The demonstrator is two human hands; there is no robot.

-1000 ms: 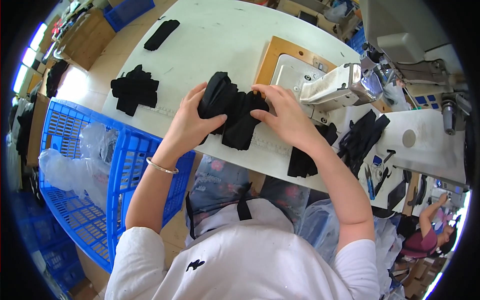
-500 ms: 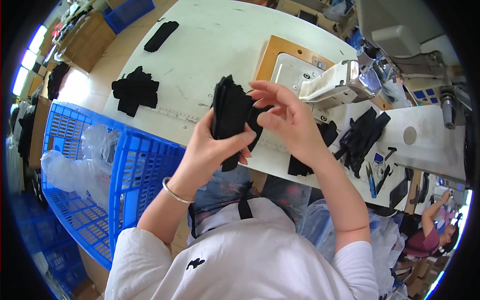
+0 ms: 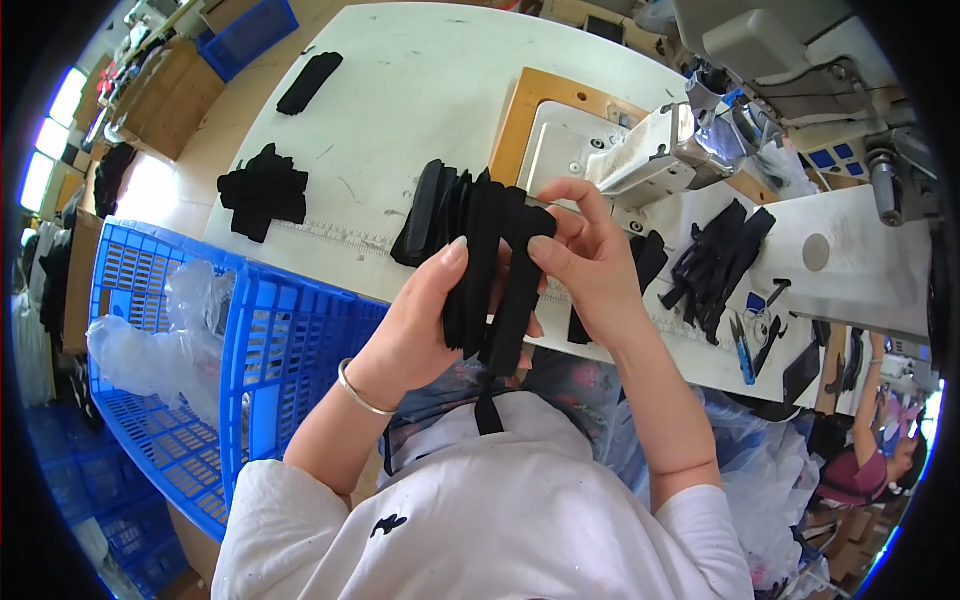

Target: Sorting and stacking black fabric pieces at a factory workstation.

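Note:
A bundle of black fabric strips [image 3: 478, 235] is fanned out between my hands, above the near edge of the white table. My left hand [image 3: 425, 305] is closed round the bundle from the left, its thumb lying over the front. At the right, my right hand [image 3: 590, 255] pinches one folded black strip [image 3: 518, 300] between thumb and fingers, at the bundle's right side. That strip hangs slightly apart from the others at its lower end. Some fingers of both hands are hidden behind the cloth.
A sewing machine [image 3: 650, 150] stands at the right, with black strips [image 3: 718, 262] and blue-handled snips [image 3: 742, 348] near it. Black pieces [image 3: 264, 192] lie on the table [image 3: 400, 70] at the left. A blue crate [image 3: 240, 370] holds clear plastic bags. Another person [image 3: 868, 465] sits far right.
The bundle has turned and spread into a fan. My right hand, loosely open beside it before, now pinches a strip at its right side.

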